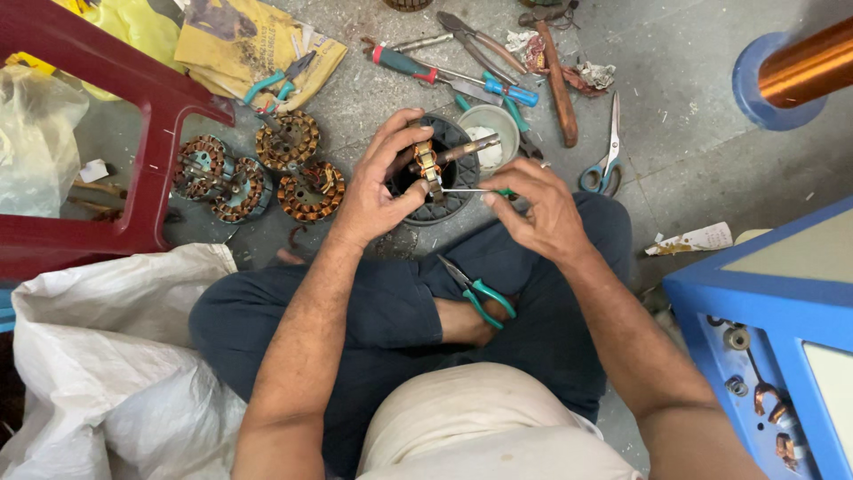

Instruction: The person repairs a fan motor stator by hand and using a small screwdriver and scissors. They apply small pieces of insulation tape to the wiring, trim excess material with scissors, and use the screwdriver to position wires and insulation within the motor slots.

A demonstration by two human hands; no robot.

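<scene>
Left hand (380, 182) clamps a small copper-wound motor core on a steel shaft (433, 160), thumb below, fingers over the top, held above a black round ribbed motor housing (453, 206) on the grey concrete floor (702, 124). Right hand (538, 209) pinches a thin green-handled metal pick (475, 190), tip touching the core. Teal-handled pliers (477, 291) lie on the lap. 4 copper-wound stators (258, 169) sit left, beside a red plastic stool (151, 133). Blue machine cabinet (764, 302) crowds the right edge; tools scatter ahead.

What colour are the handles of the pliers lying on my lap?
Teal green, seen in the head view: pliers.
</scene>
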